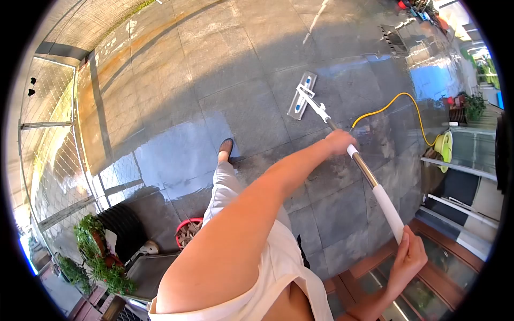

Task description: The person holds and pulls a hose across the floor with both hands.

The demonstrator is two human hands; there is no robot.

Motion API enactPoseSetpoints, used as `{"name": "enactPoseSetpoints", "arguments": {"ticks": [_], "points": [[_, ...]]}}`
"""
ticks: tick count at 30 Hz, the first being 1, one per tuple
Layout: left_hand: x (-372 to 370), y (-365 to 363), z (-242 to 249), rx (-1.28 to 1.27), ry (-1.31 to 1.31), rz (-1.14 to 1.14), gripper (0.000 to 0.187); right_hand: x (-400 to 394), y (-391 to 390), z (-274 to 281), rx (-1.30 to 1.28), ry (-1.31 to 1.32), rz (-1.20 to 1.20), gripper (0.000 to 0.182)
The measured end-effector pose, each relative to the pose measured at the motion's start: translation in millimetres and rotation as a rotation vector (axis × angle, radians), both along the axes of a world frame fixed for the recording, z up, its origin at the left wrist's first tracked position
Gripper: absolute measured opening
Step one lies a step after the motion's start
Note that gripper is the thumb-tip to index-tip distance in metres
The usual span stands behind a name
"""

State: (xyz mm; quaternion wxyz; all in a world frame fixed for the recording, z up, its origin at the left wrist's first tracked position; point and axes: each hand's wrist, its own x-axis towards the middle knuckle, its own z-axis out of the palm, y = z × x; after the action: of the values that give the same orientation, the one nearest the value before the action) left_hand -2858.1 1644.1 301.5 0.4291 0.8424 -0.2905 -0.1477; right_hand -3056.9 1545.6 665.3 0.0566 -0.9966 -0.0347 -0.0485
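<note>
A flat mop (388, 211) slants across the view, with a white grip, a metal pole and a rectangular head. The mop head (302, 96) lies on wet grey floor tiles and shows blue parts on its top. My left hand (341, 142) is wrapped round the pole partway down, with that arm stretched across my body. At the upper end of the white grip, my right hand (411, 257) is closed on the handle. One shoe (226, 148) is on the tiles to the left of the mop.
A yellow hose (391, 105) curves over the floor to a yellow-green reel (443, 150) at the right. A red tub (188, 231) of brown pieces and potted plants (96, 251) stand lower left. Wire fencing (59, 144) runs along the left; a floor grate (393, 39) lies upper right.
</note>
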Motion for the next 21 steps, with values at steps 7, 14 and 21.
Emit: {"name": "enactPoseSetpoints", "arguments": {"ticks": [7, 14, 21], "points": [[30.3, 214.6, -2.9, 0.062, -0.013, 0.235, 0.017, 111.8, 124.1, 14.1, 0.121, 0.094, 0.221, 0.015], [-40.6, 499.1, -46.4, 0.153, 0.107, 0.710, 0.014, 187.8, 314.0, -61.2, 0.268, 0.181, 0.635, 0.010], [-142.4, 660.9, -128.3, 0.426, 0.125, 1.304, 0.078, 176.8, 500.7, -209.3, 0.233, 0.167, 0.929, 0.015]]}}
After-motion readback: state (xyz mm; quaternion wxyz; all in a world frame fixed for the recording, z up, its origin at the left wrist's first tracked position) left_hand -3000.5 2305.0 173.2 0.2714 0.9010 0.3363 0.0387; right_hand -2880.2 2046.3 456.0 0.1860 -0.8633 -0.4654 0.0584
